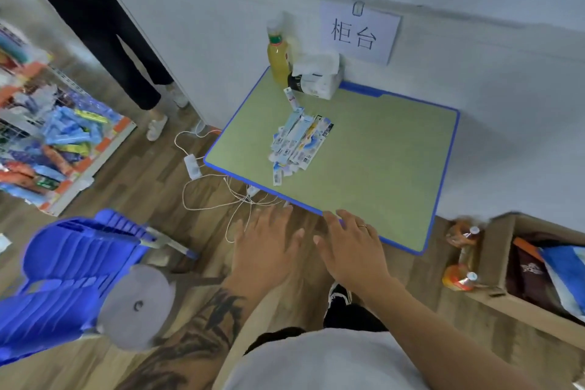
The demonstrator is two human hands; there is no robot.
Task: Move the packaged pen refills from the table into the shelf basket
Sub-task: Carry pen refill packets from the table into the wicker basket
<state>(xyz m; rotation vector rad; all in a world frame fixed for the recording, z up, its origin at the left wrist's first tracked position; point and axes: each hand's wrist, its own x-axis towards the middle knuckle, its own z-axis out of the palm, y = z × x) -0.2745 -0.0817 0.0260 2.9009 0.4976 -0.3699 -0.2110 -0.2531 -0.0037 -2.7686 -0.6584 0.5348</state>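
The surface (380, 149) is a green top with a blue rim, its far edge set against the white wall (474, 98). Its right half is bare. The shelf basket (60, 136), a wire rack holding coloured packs, stands at 9 o'clock from the surface, well apart, with wooden floor (142, 187) between. A blue chair (69, 269) carrying a grey cap (136, 304) stands at 7 o'clock. White cables (221, 196) and a power strip (192, 166) lie on the floor beside the left rim. A cardboard box (519, 263) sits at 4 o'clock. The packaged pen refills (299, 142) lie piled on the left half of the surface. A juice bottle (278, 57) and tissue pack (318, 76) occupy the far left corner. The left hand (266, 250) and right hand (351, 247) hover at the near rim, fingers spread flat, holding nothing.
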